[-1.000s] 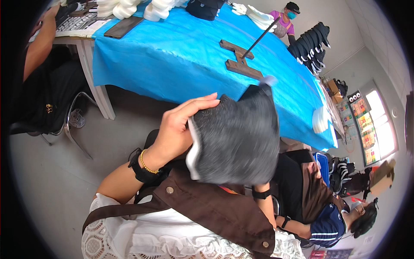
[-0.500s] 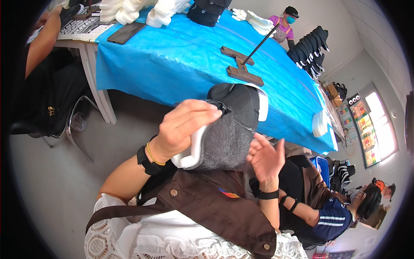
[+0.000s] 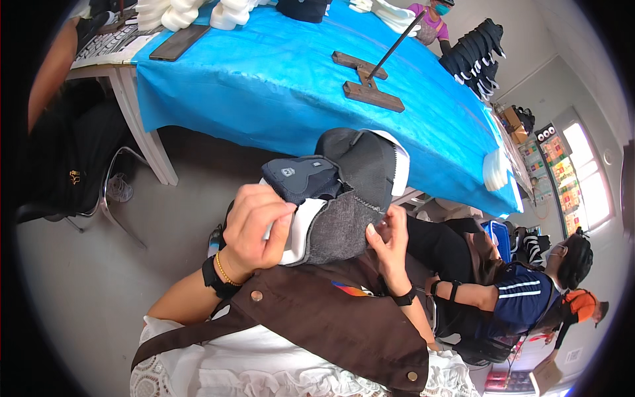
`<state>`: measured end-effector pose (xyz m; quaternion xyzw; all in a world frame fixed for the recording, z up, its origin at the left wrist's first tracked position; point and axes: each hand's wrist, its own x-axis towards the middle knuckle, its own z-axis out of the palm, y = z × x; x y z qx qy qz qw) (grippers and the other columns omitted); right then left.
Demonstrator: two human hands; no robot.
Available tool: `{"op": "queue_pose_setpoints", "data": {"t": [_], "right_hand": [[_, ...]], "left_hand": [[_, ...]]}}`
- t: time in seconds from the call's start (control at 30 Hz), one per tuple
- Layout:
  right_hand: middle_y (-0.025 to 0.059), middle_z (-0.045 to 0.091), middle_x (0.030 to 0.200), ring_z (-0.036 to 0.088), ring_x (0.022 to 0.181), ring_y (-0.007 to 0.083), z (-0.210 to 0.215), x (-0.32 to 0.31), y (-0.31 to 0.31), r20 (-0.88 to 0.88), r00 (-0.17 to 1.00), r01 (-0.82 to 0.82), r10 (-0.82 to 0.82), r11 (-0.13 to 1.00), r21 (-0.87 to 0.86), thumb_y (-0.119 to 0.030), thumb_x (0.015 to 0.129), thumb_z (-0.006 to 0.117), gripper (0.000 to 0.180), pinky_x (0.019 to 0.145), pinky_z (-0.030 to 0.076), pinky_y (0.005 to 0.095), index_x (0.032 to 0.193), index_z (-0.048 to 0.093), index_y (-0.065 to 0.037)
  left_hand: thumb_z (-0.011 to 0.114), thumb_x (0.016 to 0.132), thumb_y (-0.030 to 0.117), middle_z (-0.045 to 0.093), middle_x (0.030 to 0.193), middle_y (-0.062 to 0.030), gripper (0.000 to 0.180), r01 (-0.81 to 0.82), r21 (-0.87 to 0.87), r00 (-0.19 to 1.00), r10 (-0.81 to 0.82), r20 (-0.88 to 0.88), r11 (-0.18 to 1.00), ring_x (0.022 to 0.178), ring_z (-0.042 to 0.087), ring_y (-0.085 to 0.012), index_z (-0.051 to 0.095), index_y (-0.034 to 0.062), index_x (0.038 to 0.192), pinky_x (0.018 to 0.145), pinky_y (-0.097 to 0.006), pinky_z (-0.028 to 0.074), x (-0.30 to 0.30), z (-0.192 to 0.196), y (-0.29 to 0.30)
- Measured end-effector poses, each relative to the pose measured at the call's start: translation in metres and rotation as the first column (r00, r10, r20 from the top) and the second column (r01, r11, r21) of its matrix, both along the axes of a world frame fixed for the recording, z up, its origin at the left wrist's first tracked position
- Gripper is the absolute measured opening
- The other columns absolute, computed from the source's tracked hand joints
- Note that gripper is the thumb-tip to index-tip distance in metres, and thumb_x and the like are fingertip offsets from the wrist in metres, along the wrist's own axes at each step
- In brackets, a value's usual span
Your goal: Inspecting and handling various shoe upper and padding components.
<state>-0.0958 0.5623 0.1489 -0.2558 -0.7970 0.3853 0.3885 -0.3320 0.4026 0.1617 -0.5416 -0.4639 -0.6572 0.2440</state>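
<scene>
In front of my chest is a dark grey, cup-shaped fabric piece with a stitched seam and white stiff edging; I cannot tell its exact kind. A smooth black flap with a small pale print stands up from its left side. My left hand is closed at the white edge, fingertips pressed by the base of the flap. At the lower right, my right hand pinches the grey fabric between thumb and fingers.
A blue-covered table lies ahead, bearing an H-shaped stand with a slanted rod, a dark phone-like slab and white moulded pieces. Black stacked pieces rise at the far right. Co-workers sit left and right, near a blue crate.
My left hand has lowered and the black flap now shows upright above it. My right hand, spread beside the piece before, has closed on its edge. My view has shifted slightly.
</scene>
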Motion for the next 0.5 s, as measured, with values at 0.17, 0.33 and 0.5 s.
{"op": "queue_pose_setpoints", "data": {"t": [0.17,0.33,0.5], "right_hand": [[0.0118,0.062,0.088,0.064,0.073,0.0296,0.038,0.015,0.010,0.296,0.946,-0.060,-0.133,0.824,0.563,-0.033,0.076,0.084,0.044,0.066,0.052,0.0373,0.100,0.066,-0.002],[0.0084,0.051,0.060,0.048,0.052,0.0261,0.066,0.019,0.003,0.167,0.956,0.017,-0.240,0.616,0.788,-0.002,0.082,0.069,0.022,0.051,0.038,0.0351,0.064,0.056,-0.002],[0.0098,0.069,0.088,0.067,0.089,0.0305,0.106,-0.010,-0.031,0.105,0.989,-0.022,-0.108,0.586,0.810,-0.003,0.077,0.072,0.017,0.078,0.055,0.0392,0.093,0.075,-0.004]], "left_hand": [[0.069,0.091,0.002,0.067,0.083,-0.0086,0.021,0.189,-0.320,0.970,-0.126,0.208,0.928,0.071,0.064,-0.0138,0.062,-0.0041,0.111,0.066,-0.028,0.051,0.011,0.001,-0.012],[0.078,0.093,0.015,0.073,0.078,-0.0075,0.031,0.572,-0.323,0.733,-0.293,0.614,0.753,0.066,0.067,-0.0074,0.062,-0.0019,0.114,0.058,-0.024,0.052,0.024,0.004,-0.009],[0.076,0.095,0.023,0.066,0.065,-0.0079,0.027,0.500,-0.371,0.822,-0.294,0.487,0.783,0.052,0.063,-0.0135,0.067,-0.0004,0.105,0.050,-0.029,0.046,0.033,0.009,0.002]]}}
